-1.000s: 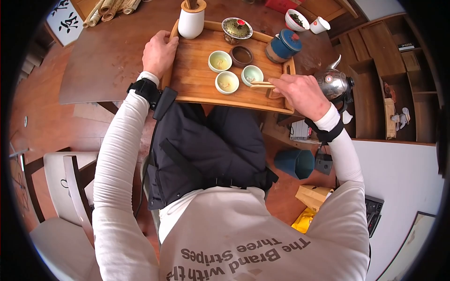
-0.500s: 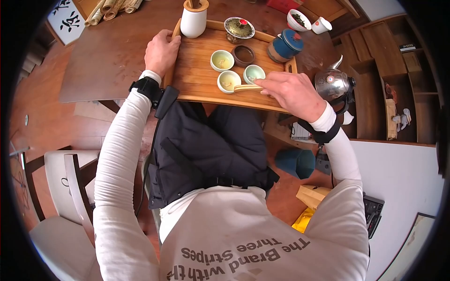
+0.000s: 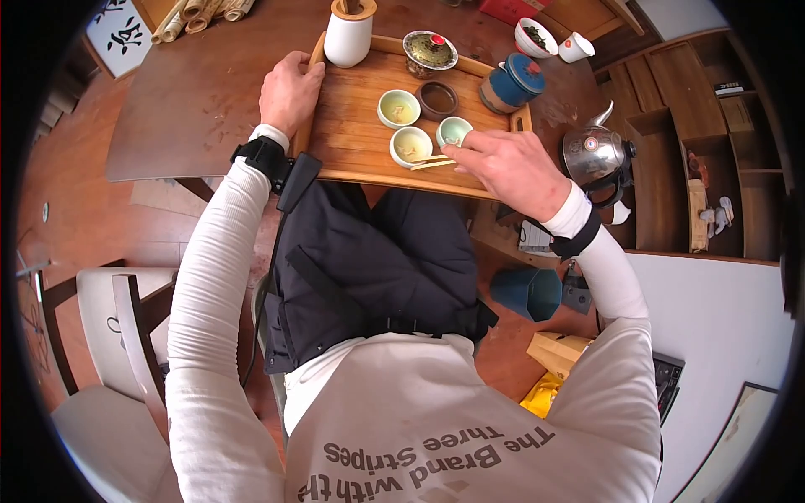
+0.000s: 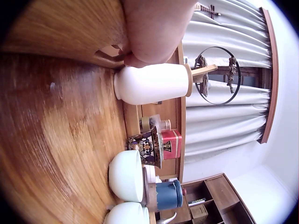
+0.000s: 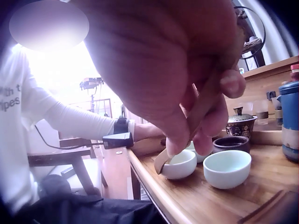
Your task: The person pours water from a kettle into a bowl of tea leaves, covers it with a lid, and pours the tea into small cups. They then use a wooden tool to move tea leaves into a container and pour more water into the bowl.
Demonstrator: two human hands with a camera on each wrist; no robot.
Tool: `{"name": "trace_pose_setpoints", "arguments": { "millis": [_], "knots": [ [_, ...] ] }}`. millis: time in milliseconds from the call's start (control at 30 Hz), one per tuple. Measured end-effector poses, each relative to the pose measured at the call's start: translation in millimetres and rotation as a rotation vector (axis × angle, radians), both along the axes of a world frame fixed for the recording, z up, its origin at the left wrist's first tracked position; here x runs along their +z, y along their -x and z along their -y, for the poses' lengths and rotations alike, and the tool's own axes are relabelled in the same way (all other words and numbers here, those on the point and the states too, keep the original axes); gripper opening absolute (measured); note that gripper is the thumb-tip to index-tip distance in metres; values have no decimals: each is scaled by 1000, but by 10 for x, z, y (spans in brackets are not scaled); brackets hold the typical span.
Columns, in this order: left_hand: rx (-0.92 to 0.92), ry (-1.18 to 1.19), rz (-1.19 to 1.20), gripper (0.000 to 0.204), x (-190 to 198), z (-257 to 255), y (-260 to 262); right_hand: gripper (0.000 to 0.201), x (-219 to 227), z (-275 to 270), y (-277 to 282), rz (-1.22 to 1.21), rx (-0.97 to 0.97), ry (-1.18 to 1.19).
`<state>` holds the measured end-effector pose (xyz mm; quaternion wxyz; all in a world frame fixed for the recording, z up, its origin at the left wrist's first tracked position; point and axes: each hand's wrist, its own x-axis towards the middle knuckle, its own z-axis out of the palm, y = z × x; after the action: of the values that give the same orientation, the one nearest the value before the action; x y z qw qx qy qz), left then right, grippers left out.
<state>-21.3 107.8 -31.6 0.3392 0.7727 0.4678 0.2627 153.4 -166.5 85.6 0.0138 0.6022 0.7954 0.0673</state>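
Note:
My right hand (image 3: 516, 172) pinches wooden tea tongs (image 3: 434, 163) between fingers and thumb. The tong tips are right at the near rim of a pale green teacup (image 3: 394, 153); in the right wrist view, one tong arm (image 5: 161, 161) curves down beside that cup. A second teacup (image 3: 381, 119) stands behind it, and like the first contains pale yellow liquid. The third teacup (image 3: 442, 127) is partly covered by my right fingers. With my left hand (image 3: 289, 90) I grip the left side of the wooden tray (image 3: 344, 126), at its handle cutout in the left wrist view.
On the tray stand a white tool holder (image 3: 346, 42), a lidded gaiwan (image 3: 429, 54), a dark brown bowl (image 3: 436, 101) and a blue jar (image 3: 507, 88). Right of it is a steel kettle (image 3: 591, 155). Behind are a bowl of leaves (image 3: 535, 38) and a white cup (image 3: 576, 48).
My right hand has moved left across the tray, bringing the tongs from beside the right teacup to the near-left teacup's rim. The left hand stays on the tray's side.

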Motion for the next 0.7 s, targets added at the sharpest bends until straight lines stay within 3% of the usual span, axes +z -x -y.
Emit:
{"name": "trace_pose_setpoints", "arguments": {
  "millis": [533, 700],
  "knots": [
    [-13, 2, -9, 46, 27, 6, 15, 21, 64, -9, 23, -64, 11, -35],
    [-7, -2, -12, 46, 27, 7, 7, 19, 215, -94, -141, -173, -93, -80]
  ]
}}
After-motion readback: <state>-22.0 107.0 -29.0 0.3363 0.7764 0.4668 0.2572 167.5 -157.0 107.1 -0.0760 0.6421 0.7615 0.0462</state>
